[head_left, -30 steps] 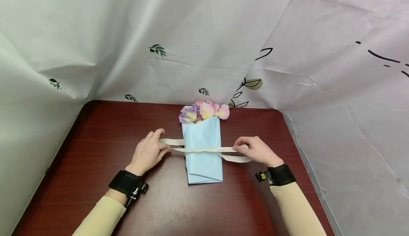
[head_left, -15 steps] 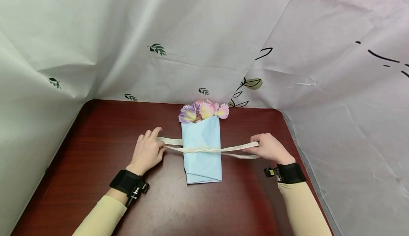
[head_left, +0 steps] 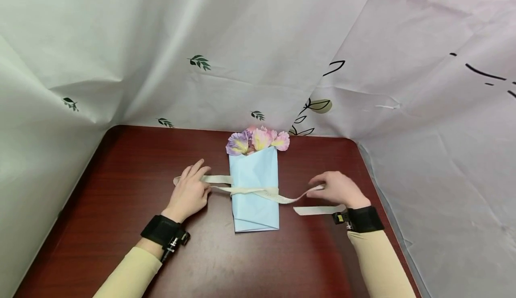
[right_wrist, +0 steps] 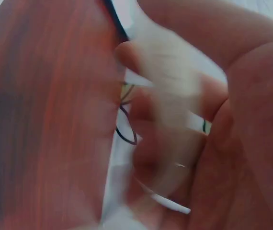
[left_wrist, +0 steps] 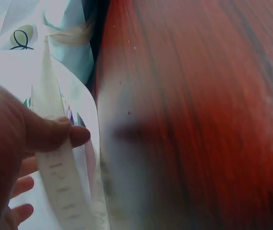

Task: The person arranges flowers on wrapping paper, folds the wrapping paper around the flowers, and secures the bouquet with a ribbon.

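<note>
A light blue wrapped bouquet [head_left: 255, 168] lies on the table, purple and pink flowers [head_left: 258, 140] showing at its top. Around its middle runs a cream ribbon [head_left: 266, 192] with faint printed lettering. To the left of the bouquet, my left hand [head_left: 189, 195] pinches one stretch of ribbon between thumb and index finger, plain in the left wrist view. On the right, my right hand [head_left: 338, 188] holds the other stretch within curled fingers; that ribbon sags and is blurred in the right wrist view. A cut ribbon end [head_left: 316, 210] hangs below the right hand.
The dark red-brown table [head_left: 234, 266] has rounded far corners. Pale patterned fabric [head_left: 225, 42] hangs behind and at both sides, close to the table edges. Black camera straps [head_left: 161, 230] circle both wrists.
My right hand has moved right, away from the bouquet. Its taut ribbon now sags, with a free end showing below. My left hand stays nearly in place.
</note>
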`<state>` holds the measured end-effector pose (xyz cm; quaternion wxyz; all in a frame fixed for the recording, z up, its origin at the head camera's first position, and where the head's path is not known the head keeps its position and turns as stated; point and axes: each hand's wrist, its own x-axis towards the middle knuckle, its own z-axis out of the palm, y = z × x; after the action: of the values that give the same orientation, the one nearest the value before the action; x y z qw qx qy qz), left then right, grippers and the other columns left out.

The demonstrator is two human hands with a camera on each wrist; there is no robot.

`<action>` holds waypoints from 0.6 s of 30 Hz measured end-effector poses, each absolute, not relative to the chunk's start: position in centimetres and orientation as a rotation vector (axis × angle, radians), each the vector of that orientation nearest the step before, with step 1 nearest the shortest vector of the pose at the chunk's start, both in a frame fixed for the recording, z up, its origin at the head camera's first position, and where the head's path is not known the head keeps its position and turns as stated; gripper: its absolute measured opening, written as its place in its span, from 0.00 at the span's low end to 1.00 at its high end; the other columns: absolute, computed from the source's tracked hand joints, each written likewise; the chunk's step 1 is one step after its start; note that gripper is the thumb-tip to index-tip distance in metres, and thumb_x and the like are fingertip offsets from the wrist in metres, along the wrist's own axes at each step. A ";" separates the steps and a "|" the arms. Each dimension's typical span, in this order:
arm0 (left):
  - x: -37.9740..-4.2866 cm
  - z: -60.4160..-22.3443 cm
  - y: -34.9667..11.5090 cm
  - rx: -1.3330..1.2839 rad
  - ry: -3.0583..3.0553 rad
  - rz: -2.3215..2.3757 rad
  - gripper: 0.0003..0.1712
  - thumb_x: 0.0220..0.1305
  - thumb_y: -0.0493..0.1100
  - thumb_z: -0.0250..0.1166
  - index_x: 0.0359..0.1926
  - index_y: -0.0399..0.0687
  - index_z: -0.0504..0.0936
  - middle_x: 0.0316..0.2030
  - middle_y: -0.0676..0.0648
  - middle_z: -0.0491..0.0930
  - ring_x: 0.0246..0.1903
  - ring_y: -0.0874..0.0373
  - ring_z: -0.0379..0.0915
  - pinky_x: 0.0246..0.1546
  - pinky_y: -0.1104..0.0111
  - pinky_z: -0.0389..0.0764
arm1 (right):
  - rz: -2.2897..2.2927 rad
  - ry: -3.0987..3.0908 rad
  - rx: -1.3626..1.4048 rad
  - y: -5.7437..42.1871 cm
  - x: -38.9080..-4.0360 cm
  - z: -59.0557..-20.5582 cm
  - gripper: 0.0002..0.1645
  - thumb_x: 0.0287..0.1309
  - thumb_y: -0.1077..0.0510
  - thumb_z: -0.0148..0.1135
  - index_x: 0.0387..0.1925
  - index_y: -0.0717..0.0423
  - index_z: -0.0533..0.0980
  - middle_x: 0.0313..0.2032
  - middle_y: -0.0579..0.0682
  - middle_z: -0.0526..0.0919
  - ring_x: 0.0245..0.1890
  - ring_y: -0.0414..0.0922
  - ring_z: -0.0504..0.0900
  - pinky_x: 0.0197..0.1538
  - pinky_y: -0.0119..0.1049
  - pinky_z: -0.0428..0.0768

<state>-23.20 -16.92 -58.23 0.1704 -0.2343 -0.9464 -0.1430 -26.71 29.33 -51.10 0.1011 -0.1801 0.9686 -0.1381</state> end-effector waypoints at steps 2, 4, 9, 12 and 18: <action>-23.2 -58.4 -16.7 -0.702 -2.687 -0.430 0.03 0.57 0.40 0.73 0.33 0.47 0.91 0.54 0.41 0.81 0.70 0.40 0.61 0.67 0.48 0.60 | -0.383 2.836 -0.594 28.1 -26.5 -52.0 0.33 0.46 0.32 0.76 0.52 0.42 0.85 0.49 0.43 0.86 0.53 0.47 0.81 0.51 0.50 0.81; -23.1 -58.6 -16.3 -0.718 -2.692 -0.451 0.11 0.58 0.43 0.74 0.42 0.48 0.91 0.51 0.43 0.82 0.67 0.41 0.65 0.65 0.47 0.62 | -0.376 2.815 -0.669 26.4 -26.3 -53.0 0.38 0.44 0.31 0.77 0.55 0.44 0.84 0.53 0.46 0.83 0.56 0.48 0.79 0.53 0.50 0.80; -23.1 -59.0 -15.1 -0.759 -2.677 -0.509 0.15 0.61 0.49 0.74 0.48 0.54 0.89 0.42 0.51 0.86 0.53 0.49 0.73 0.53 0.50 0.67 | -0.408 2.826 -0.842 22.9 -25.8 -55.1 0.23 0.48 0.35 0.77 0.43 0.40 0.85 0.41 0.40 0.83 0.43 0.41 0.76 0.44 0.40 0.78; -23.1 -58.9 -14.8 -0.779 -2.647 -0.553 0.08 0.62 0.48 0.74 0.42 0.56 0.91 0.37 0.55 0.87 0.48 0.53 0.74 0.48 0.54 0.67 | -0.420 2.841 -0.921 22.2 -25.8 -55.7 0.10 0.55 0.41 0.75 0.32 0.36 0.82 0.32 0.35 0.79 0.37 0.38 0.72 0.40 0.35 0.75; -23.1 -58.7 -14.8 -0.729 -2.669 -0.669 0.05 0.63 0.44 0.73 0.40 0.54 0.91 0.36 0.56 0.87 0.44 0.56 0.76 0.46 0.57 0.72 | -0.492 2.821 -0.896 22.0 -25.8 -56.3 0.13 0.56 0.46 0.75 0.30 0.38 0.76 0.28 0.35 0.77 0.34 0.38 0.72 0.38 0.33 0.73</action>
<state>-23.14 -14.83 -58.65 0.1472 -0.2534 -0.9274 -0.2324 -25.85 21.98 -56.31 0.0704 -0.2980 0.9378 -0.1635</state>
